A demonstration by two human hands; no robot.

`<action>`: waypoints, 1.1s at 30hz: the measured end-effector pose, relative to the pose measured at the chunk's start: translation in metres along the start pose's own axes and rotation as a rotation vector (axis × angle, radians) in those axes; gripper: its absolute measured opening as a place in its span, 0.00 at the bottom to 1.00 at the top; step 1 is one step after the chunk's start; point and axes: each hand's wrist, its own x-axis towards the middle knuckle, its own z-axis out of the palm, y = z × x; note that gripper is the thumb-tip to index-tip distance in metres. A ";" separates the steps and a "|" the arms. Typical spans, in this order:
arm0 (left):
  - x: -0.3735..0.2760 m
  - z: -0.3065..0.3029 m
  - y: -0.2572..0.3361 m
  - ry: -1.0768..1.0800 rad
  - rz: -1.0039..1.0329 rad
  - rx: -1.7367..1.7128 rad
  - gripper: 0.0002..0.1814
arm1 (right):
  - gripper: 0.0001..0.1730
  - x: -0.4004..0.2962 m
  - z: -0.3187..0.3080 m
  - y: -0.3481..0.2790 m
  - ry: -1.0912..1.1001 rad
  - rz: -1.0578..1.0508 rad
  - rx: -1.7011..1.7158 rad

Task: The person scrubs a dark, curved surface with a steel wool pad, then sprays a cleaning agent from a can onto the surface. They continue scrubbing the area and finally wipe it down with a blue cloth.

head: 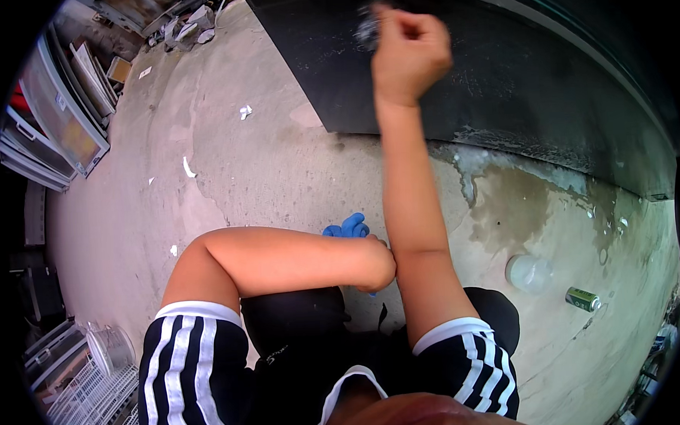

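My right hand (412, 55) reaches out over a large black panel (335, 72), part of an appliance or cabinet. Its fingers are closed on a blurred, crumpled silvery-grey wad (368, 30), whose material I cannot make out. Pale scratches or residue mark the panel near the hand and along its lower edge. My left hand (378, 267) is closed near my knees, beside my right forearm. A bunched blue cloth (349, 228) sticks out from it; the fingers are mostly turned away from view.
Wet patches (508, 206) spread on the concrete floor (271, 175) below the panel. A translucent plastic container (528, 273) and a green can (582, 299) lie at right. Framed glass doors (61, 104), wire racks (94, 398) and rubble (190, 29) stand at left. White scraps (245, 112) litter the floor.
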 end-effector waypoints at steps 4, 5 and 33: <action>0.055 0.024 -0.005 -0.157 0.011 0.016 0.22 | 0.15 -0.056 0.012 -0.006 -0.281 -0.083 -0.172; 0.061 0.031 -0.005 -0.142 0.019 -0.002 0.24 | 0.15 -0.062 0.011 0.000 -0.285 -0.075 -0.180; -0.048 0.004 -0.001 0.182 0.080 -0.174 0.19 | 0.04 -0.046 -0.045 0.063 0.157 -0.045 -0.250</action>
